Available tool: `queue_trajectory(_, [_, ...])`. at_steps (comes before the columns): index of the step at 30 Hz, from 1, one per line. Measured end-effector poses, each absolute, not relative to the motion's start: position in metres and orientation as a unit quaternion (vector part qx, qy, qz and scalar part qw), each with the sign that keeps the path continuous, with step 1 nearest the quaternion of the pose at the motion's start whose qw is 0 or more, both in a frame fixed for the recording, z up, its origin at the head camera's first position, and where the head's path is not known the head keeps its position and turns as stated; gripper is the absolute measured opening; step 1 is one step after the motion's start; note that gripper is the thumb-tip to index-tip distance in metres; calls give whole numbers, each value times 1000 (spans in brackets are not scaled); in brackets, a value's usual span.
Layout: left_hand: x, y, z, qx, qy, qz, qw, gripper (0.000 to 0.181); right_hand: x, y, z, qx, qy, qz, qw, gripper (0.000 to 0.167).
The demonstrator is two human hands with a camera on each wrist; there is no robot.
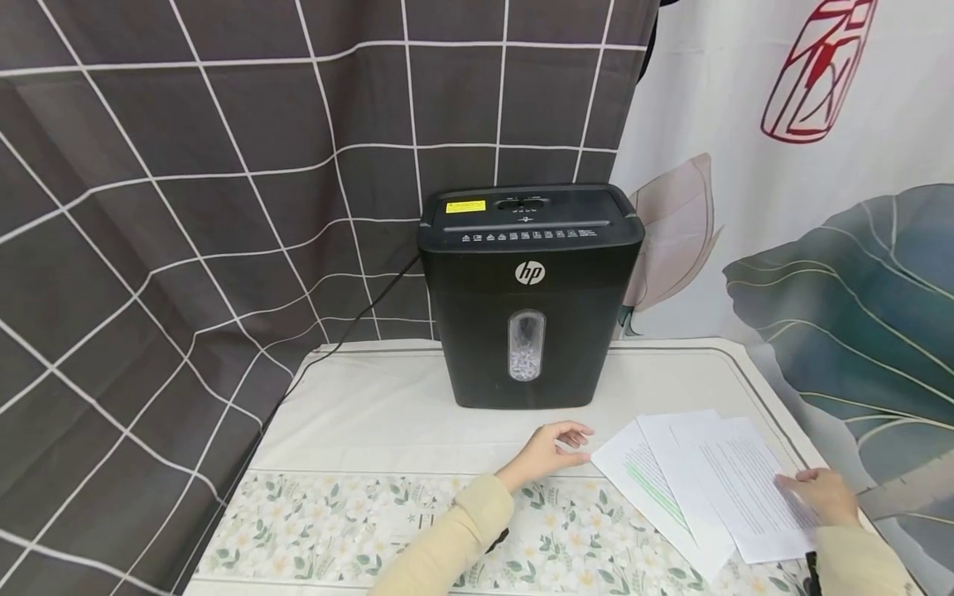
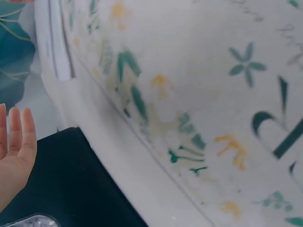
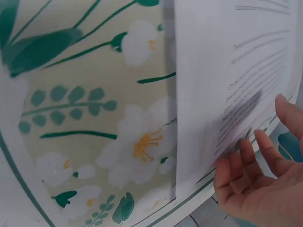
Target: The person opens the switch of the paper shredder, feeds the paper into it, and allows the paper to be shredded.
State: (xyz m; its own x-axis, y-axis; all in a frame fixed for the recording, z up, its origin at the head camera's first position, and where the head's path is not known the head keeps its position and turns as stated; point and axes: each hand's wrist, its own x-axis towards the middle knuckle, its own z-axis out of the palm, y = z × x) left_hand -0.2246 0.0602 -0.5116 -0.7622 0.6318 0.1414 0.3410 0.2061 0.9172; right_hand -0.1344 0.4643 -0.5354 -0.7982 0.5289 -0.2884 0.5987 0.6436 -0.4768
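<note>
Papers [image 1: 693,488], slanted lengthwise toward near right on the table [image 1: 358,422], were flanked by the left hand [image 1: 547,451] beside a corner and the closer right hand [image 1: 826,495] at an edge, fingers [image 3: 249,161] loosely unclosed.

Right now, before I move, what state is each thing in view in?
Shredder, upright on the table; power on or off cannot be told.
Bin window, white shreds behind its lower part.
Cord, trailing to the table's left edge; plug not visible.
Papers, fanned and overlapping on the table.
Left hand, open, beside the papers' left corner.
Right hand, at the papers' right edge; grip unclear.
</note>
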Motion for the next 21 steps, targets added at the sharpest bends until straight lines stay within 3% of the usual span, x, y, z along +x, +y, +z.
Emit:
queue_trajectory(6, [-221, 60, -521, 314, 775, 532, 136, 34, -138, 465, -543, 317, 917, -224, 92, 72])
queue_trajectory(16, [-220, 65, -526, 309, 764, 546, 151, 39, -136, 459, -543, 352, 897, -254, 79, 51])
queue_trajectory(21, [-220, 65, -526, 312, 765, 544, 150, 40, -138, 457, -542, 354, 898, -249, 83, 58])
